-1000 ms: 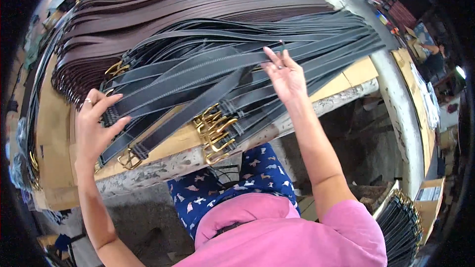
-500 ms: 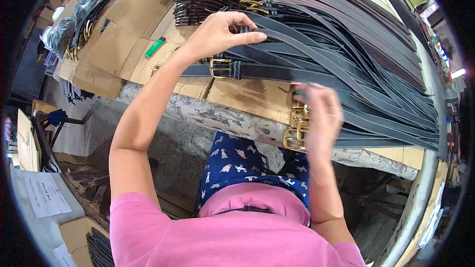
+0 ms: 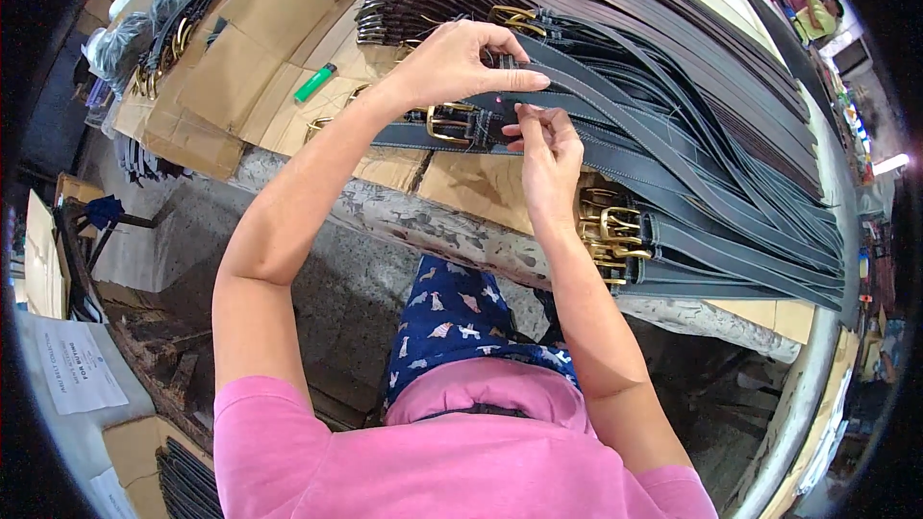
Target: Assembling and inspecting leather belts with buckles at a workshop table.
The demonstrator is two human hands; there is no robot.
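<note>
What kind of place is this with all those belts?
Most likely a belt-making workshop: dark brown straps lie piled high on a worktable, beside many black belts with gold-coloured buckles.

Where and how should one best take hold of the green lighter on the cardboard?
Probably pinch the green lighter at mid-body, across its narrow width, coming from above and the left. It lies flat and slantwise on the cardboard, its dark end toward the upper right, and the left forearm passes on its right.
</note>
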